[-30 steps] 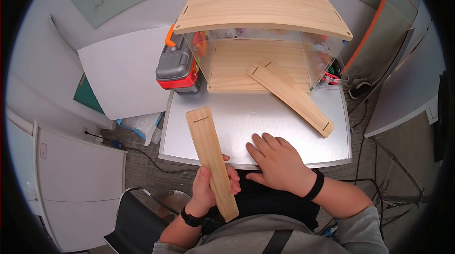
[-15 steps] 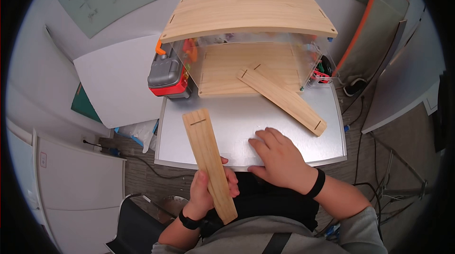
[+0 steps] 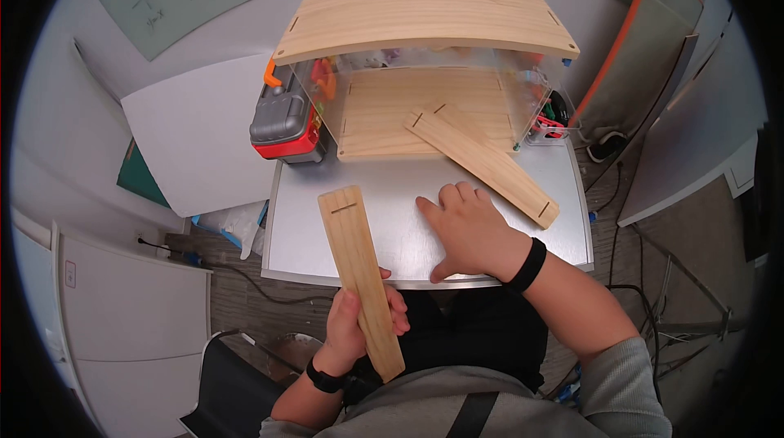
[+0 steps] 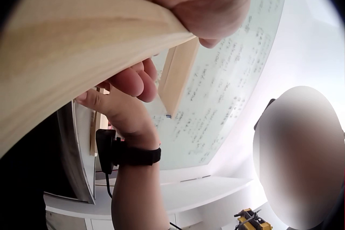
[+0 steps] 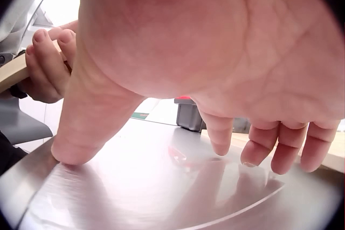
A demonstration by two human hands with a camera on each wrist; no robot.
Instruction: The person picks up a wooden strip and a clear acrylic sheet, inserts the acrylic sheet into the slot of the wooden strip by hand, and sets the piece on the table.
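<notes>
My left hand (image 3: 359,330) grips a long slotted wooden slat (image 3: 358,268) near its lower end, holding it over the front edge of the metal table (image 3: 327,254); the slat (image 4: 70,52) fills the left wrist view. My right hand (image 3: 465,230) lies flat and open on the tabletop, fingers spread and pointing at a second slotted slat (image 3: 482,164). That slat lies diagonally, one end propped on the base board of a wooden shelf unit (image 3: 425,9) with clear side walls. In the right wrist view the thumb and fingertips (image 5: 259,154) touch the metal surface (image 5: 135,187).
A grey and red toolbox (image 3: 286,121) with an orange handle stands left of the shelf unit. Coloured tools (image 3: 555,115) sit behind its right wall. A white board (image 3: 196,131) leans at the left, a grey and orange panel (image 3: 645,54) at the right.
My right hand has slid forward across the table, from its front edge toward the diagonal slat. The left hand keeps holding its slat in about the same place.
</notes>
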